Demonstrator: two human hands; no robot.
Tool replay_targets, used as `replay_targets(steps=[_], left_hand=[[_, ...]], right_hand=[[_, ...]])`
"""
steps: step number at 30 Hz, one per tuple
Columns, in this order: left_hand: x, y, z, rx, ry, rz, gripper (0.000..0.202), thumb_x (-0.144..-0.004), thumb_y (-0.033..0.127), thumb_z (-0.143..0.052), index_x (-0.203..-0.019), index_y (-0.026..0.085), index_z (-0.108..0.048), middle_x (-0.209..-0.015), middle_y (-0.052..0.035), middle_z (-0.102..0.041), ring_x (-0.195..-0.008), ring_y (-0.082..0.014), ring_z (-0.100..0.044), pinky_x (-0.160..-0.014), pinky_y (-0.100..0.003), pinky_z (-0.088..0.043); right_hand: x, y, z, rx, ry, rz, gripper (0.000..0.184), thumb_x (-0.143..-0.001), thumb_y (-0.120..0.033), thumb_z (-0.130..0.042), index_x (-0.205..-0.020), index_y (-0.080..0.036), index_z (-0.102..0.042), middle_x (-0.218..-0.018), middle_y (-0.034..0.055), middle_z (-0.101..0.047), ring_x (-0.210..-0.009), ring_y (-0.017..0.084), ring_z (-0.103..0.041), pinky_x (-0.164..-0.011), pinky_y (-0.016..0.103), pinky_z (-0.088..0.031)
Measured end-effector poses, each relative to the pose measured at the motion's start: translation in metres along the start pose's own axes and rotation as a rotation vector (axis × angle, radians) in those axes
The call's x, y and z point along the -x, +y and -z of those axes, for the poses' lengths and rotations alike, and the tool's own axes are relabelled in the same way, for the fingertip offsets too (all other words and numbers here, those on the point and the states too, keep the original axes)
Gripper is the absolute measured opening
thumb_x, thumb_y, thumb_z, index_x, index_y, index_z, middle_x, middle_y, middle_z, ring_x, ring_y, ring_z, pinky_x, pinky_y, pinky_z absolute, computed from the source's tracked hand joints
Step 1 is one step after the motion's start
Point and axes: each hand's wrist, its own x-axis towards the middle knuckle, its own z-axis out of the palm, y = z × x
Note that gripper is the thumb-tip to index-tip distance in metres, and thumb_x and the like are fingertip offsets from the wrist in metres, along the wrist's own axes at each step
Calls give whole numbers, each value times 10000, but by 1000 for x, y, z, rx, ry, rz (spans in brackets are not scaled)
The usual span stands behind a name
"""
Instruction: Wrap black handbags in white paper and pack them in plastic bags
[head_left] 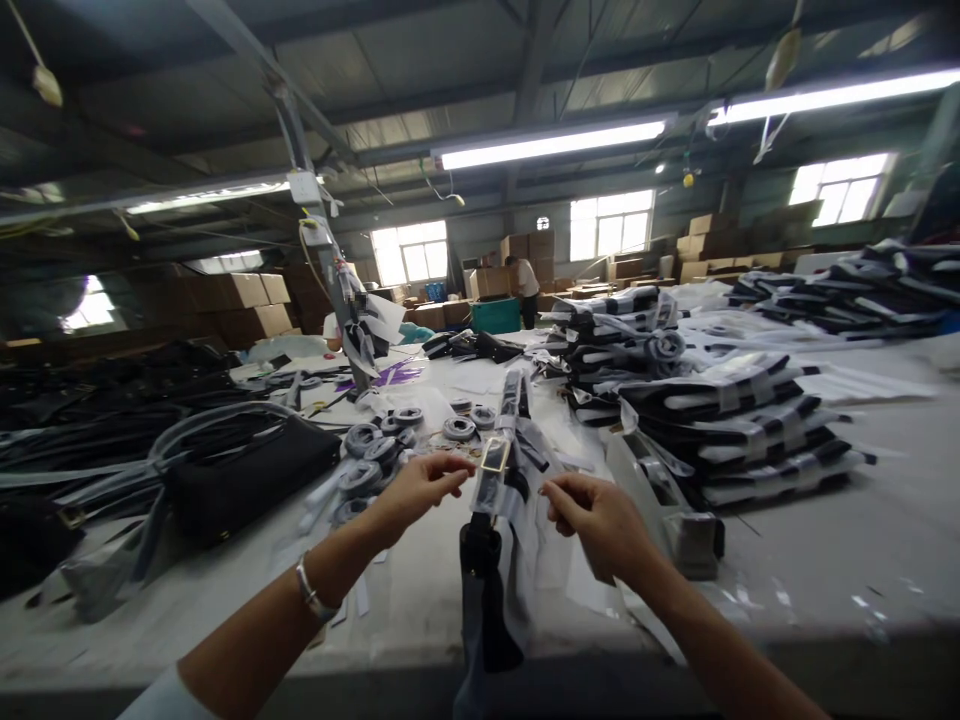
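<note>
A black belt with a gold buckle [496,455] lies lengthwise on the grey table [862,500] in front of me, partly inside a clear plastic sleeve [525,540], its end hanging over the front edge. My left hand [420,487], a bracelet on its wrist, pinches the plastic just left of the buckle. My right hand [600,515] pinches the sleeve on the right side. Both hands have their fingers closed on the thin film.
Stacks of bagged belts [742,425] fill the right. Several rolled belts [375,445] lie behind my left hand, a black bag [247,475] and loose straps to the left. A post [330,260] stands mid-table. A person [523,285] stands among cardboard boxes far back.
</note>
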Motion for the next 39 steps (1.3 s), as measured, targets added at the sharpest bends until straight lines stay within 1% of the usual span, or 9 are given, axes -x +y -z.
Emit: replay_targets(steps=[6,11,16,21,24,27,32,36,39], left_hand=[[-8,-9,-24,35,-196,-2,289,-672,358,-839,-875,162,-774,-779,-25,-708,-741,-171,-598,-693,-263,-429],[-15,-14,-35,94,-246,8,303,-622,370,-871,-791,146,-756,-699,-23,-670,-707,-181,-591,-667,-278,-426],[-7,-18,-23,180,-219,41,273,-690,388,-834,-741,146,-717,-743,-21,-662,-757,-171,-587,-716,-269,-433],[19,-18,-1,335,-139,100,202,-811,360,-746,-812,171,-676,-906,-37,-668,-871,-160,-611,-811,-266,-471],[37,-17,8,455,-71,88,154,-851,350,-699,-819,206,-658,-917,-19,-659,-991,-168,-618,-935,-297,-471],[51,-17,10,602,-31,60,124,-840,337,-705,-811,221,-675,-833,3,-637,-1002,-174,-627,-1017,-343,-456],[56,-15,-5,675,-17,60,248,-748,282,-821,-973,191,-766,-891,-38,-702,-784,-130,-638,-885,-280,-495],[48,-7,-21,462,-74,10,394,-763,386,-813,-1088,168,-763,-685,-17,-657,-612,-91,-539,-664,-222,-445],[45,4,-28,282,-25,-95,455,-745,470,-805,-1077,162,-769,-691,-22,-660,-612,-101,-512,-587,-211,-384]], right_hand=[[-15,-9,-23,70,-52,73,296,-871,-415,-585,-717,-192,-705,-597,6,-671,-507,143,-602,-516,249,-468],[-22,-20,-31,86,-71,103,283,-861,-378,-583,-705,-186,-720,-549,-2,-650,-489,135,-591,-485,233,-444],[-16,-21,-26,-77,-194,32,266,-845,-396,-629,-851,-158,-747,-667,17,-708,-564,143,-650,-543,252,-531],[2,-12,-19,-158,-338,110,404,-788,-226,-705,-1191,-195,-689,-1107,77,-748,-971,229,-727,-892,382,-584],[13,-10,-15,-77,-304,173,361,-851,-209,-644,-1209,-236,-683,-1099,61,-753,-1007,248,-723,-914,409,-578],[21,-10,-11,75,-162,249,216,-881,-266,-645,-1069,-277,-751,-986,46,-776,-917,267,-739,-845,410,-592],[26,-16,-13,-48,15,192,149,-840,-392,-725,-897,-263,-772,-957,42,-778,-939,261,-724,-919,397,-550],[18,-23,-24,-361,-73,213,137,-868,-365,-705,-866,-231,-735,-926,35,-771,-929,213,-721,-893,328,-559],[11,-28,-33,-369,-116,287,100,-894,-322,-677,-871,-230,-709,-845,9,-757,-811,170,-721,-807,279,-570]])
